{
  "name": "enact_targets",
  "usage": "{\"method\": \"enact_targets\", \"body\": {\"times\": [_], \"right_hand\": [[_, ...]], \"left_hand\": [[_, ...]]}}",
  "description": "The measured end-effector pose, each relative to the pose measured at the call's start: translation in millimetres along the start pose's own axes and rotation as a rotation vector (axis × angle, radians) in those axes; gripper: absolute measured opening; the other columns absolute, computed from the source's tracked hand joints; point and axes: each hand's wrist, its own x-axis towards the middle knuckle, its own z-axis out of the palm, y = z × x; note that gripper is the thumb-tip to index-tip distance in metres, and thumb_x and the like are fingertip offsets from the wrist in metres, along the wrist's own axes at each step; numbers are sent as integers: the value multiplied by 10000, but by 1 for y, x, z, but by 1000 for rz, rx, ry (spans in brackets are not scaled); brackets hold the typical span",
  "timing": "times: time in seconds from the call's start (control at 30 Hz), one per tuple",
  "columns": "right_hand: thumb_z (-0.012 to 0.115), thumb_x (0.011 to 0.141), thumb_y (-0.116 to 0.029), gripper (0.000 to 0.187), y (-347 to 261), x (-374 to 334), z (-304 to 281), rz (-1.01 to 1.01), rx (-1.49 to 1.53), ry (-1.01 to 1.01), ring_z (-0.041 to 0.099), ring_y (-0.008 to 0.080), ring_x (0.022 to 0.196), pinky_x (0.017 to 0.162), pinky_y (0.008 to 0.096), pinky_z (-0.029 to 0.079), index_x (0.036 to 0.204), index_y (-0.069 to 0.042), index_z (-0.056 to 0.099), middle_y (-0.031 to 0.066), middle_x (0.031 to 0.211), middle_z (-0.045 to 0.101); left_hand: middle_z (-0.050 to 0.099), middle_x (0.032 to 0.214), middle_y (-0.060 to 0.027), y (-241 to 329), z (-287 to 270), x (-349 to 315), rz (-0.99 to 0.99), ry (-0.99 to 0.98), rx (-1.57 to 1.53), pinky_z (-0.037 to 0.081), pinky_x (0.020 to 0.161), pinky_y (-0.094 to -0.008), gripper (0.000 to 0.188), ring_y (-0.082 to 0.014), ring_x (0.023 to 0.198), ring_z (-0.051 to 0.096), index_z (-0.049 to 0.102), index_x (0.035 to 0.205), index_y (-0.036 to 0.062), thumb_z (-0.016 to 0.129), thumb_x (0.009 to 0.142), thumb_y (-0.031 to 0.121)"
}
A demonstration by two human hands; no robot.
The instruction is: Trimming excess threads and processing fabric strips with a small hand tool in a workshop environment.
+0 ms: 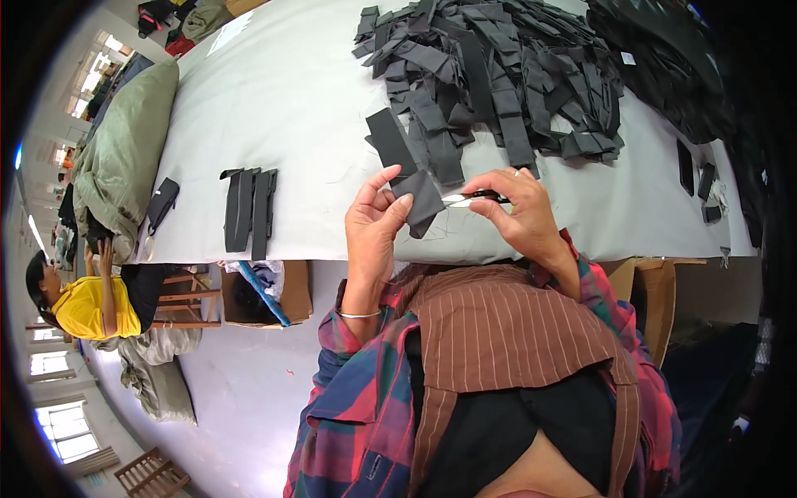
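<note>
My left hand (372, 224) pinches a dark grey fabric strip (422, 202) by its left edge, just above the table's near edge. My right hand (516, 207) holds small thread snips (470, 198), their bright tip touching the strip's right side. A big heap of similar grey fabric strips (490, 75) lies on the grey table (282, 108) beyond my hands. One loose strip (390, 141) lies between the heap and my left hand.
A short stack of dark strips (249, 212) sits left on the table, with a dark pouch (162, 203) further left. A green bundle (124, 158) rests at the table's left end. A person in yellow (79, 303) sits at left. Cardboard boxes (274, 295) stand below the table. Black cloth (664, 58) fills the far right.
</note>
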Motion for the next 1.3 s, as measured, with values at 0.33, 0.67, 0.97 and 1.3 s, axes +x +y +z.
{"method": "enact_targets", "body": {"times": [0.33,0.67,0.97,1.3], "right_hand": [[715,772,-166,126,1,-2,6,6,-3,0,511,157,646,671,294,326,876,-119,663,-20,740,635],[713,771,-164,98,-4,-5,9,-39,7,2,493,165,628,651,302,322,845,-121,665,-10,669,584],[711,774,-169,106,-5,-7,10,-64,27,25,503,162,636,656,302,324,859,-121,670,-19,709,613],[720,768,-190,116,-1,-12,8,-108,-46,48,494,158,636,690,285,310,852,-128,670,-28,751,637]], "left_hand": [[453,725,60,-4,-2,-3,57,-14,23,340,591,-174,382,-27,655,405,569,1211,-3,648,838,-21],[459,741,61,-2,-5,-17,106,59,29,336,595,-169,334,-22,668,404,598,1173,1,652,843,-13],[468,756,63,-2,-4,-22,101,59,39,341,596,-160,311,-21,672,414,607,1158,3,648,850,-9],[475,754,63,-5,3,-18,99,54,14,334,574,-159,316,-17,652,413,609,1168,-3,643,853,-4]]}}
